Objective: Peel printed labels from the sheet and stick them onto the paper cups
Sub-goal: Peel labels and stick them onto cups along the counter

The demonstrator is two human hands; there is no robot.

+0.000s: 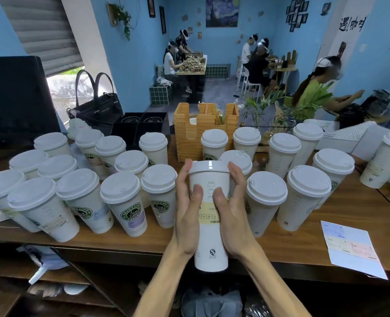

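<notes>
Above the counter's near edge I hold a lidded paper cup (209, 227) upright between both palms, my left hand (187, 216) and right hand (233, 213) cupping its sides, fingers reaching to the lid, both thumbs pressing its yellow label (209, 216). Off right lies the label sheet (351, 248).

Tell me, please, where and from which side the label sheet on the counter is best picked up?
Take the label sheet by its near right corner, coming from the front edge of the counter. It lies flat, but that corner juts past the edge, so a thumb and finger can probably pinch it there. Both hands are now round the cup.
</notes>
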